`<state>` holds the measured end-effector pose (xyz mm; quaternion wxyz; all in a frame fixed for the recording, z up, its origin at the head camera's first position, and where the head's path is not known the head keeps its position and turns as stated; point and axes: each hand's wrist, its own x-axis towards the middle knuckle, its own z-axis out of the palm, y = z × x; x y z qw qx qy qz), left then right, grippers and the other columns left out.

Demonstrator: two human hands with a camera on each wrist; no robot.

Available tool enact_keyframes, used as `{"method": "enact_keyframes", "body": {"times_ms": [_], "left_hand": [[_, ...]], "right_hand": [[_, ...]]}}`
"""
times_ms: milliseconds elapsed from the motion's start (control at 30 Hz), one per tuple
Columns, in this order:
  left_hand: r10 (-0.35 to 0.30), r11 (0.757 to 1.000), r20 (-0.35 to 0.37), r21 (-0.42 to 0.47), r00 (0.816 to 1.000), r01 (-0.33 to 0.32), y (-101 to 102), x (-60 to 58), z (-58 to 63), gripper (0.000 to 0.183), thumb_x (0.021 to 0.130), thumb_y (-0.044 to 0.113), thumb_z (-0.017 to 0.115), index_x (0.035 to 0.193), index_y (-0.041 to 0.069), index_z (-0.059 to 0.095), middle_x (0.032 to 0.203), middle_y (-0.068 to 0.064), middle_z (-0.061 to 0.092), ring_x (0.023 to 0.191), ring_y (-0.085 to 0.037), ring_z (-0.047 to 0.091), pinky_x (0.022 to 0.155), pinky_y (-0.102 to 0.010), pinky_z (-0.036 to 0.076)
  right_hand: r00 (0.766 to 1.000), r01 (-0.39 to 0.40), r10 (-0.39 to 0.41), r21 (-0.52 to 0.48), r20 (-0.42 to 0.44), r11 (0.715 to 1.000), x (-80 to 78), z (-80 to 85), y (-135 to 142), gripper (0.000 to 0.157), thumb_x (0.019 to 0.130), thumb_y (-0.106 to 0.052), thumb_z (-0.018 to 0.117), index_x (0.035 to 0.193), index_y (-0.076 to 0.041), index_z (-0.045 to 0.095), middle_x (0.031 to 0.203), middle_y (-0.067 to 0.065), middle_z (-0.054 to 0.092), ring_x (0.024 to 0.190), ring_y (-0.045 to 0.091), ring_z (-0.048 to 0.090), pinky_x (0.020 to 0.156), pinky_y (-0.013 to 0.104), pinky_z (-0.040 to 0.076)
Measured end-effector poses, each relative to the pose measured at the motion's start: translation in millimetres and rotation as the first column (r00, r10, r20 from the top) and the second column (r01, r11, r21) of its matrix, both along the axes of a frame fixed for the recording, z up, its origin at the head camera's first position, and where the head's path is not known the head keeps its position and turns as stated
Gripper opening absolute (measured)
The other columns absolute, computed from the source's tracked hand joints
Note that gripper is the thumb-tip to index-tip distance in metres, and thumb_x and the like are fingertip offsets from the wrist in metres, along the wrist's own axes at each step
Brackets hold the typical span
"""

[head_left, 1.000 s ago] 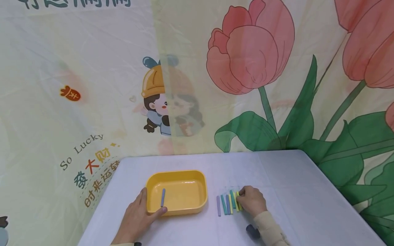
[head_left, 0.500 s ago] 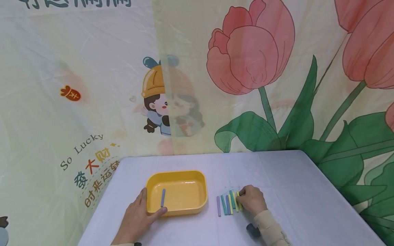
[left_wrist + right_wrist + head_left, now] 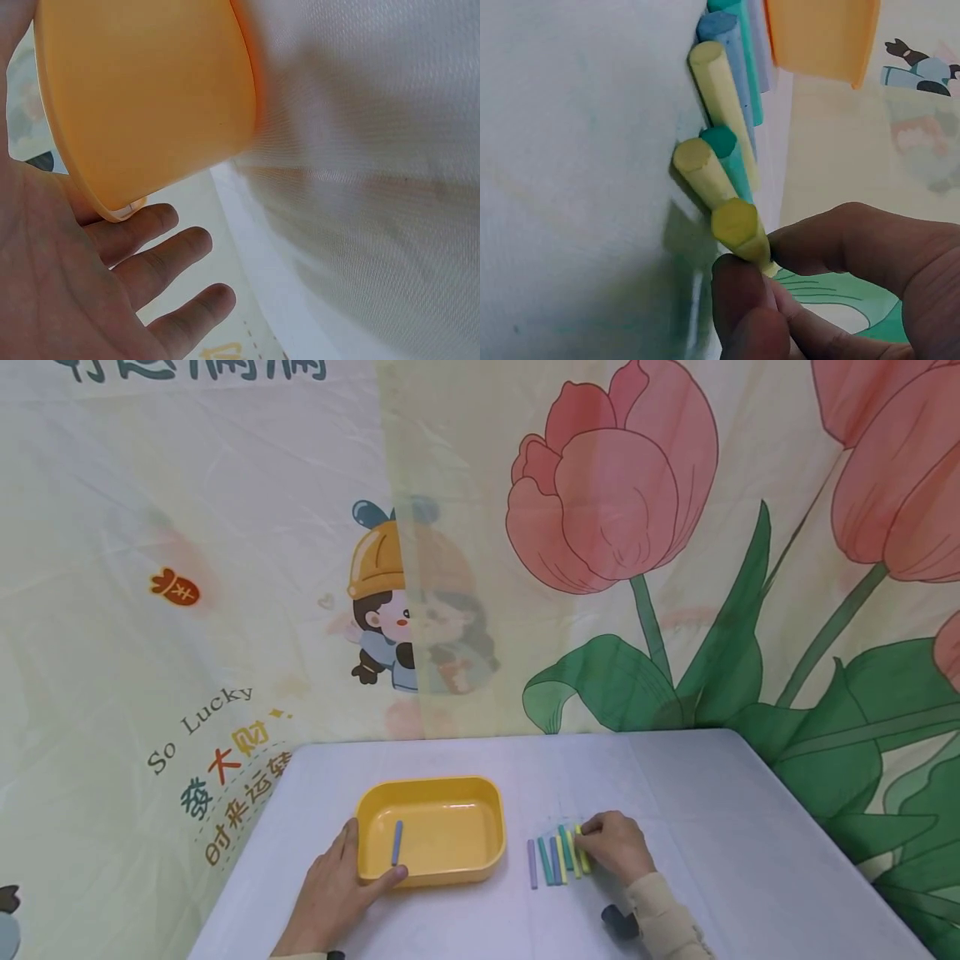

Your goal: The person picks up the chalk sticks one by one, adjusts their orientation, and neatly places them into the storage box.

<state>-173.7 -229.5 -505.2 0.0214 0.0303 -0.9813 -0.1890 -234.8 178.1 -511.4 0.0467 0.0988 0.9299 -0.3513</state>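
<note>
Resting a spread left hand (image 3: 333, 878) against the yellow tray (image 3: 453, 828), blue stick (image 3: 397, 842) inside, toward the left edge of the worktop (image 3: 690, 802); now, further toward the right edge, pinching the yellow stick (image 3: 736, 223) ending the row (image 3: 556, 862) in the right hand (image 3: 618, 847)!

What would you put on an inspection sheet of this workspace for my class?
Surface: white-covered table, some faint marks.
Job's things: yellow tray holding one blue stick; row of coloured sticks to its right.
Clutter: dark object by the right cuff, purpose unclear.
Hands: left hand holds the tray's corner; right hand pinches a yellow stick.
Cables: nothing seen.
Surroundings: printed backdrop with tulips behind the table.
</note>
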Motion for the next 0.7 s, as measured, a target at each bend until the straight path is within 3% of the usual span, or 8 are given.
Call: {"method": "enact_keyframes", "body": {"times_ms": [200,467,700], "left_hand": [[-0.004,1.000,-0.009,0.000,1.000,0.004,0,0.2,-0.3,0.125,0.069,0.085,0.044,0.146,-0.007,0.008,0.148,-0.028,0.021,0.129,-0.046,0.031,0.105,-0.060,0.027],[-0.025,1.000,-0.029,0.014,0.999,0.025,-1,2.7,-3.3,0.125,0.070,0.085,0.041,0.146,-0.008,0.008,0.148,-0.028,0.021,0.130,-0.045,0.031,0.105,-0.059,0.028],[-0.017,1.000,-0.023,0.005,1.000,0.017,-1,1.3,-2.7,0.125,0.069,0.085,0.041,0.146,-0.008,0.007,0.148,-0.028,0.020,0.130,-0.045,0.030,0.105,-0.059,0.027]], "right_hand": [[1.000,0.000,0.001,-0.107,0.005,0.994,1.4,3.1,-5,0.027,0.073,-0.023,0.073,0.094,-0.005,0.071,0.081,0.003,0.065,0.068,0.015,0.058,0.057,0.029,0.052],[1.000,0.005,-0.006,-0.282,-0.002,0.959,2.1,-0.5,-19,0.026,0.074,-0.021,0.072,0.096,-0.007,0.070,0.077,0.002,0.066,0.064,0.014,0.059,0.054,0.027,0.051],[1.000,0.003,-0.001,-0.342,0.005,0.940,-0.5,2.3,-39,0.030,0.074,-0.025,0.073,0.098,-0.007,0.070,0.079,0.002,0.066,0.066,0.014,0.060,0.057,0.028,0.054]]}}
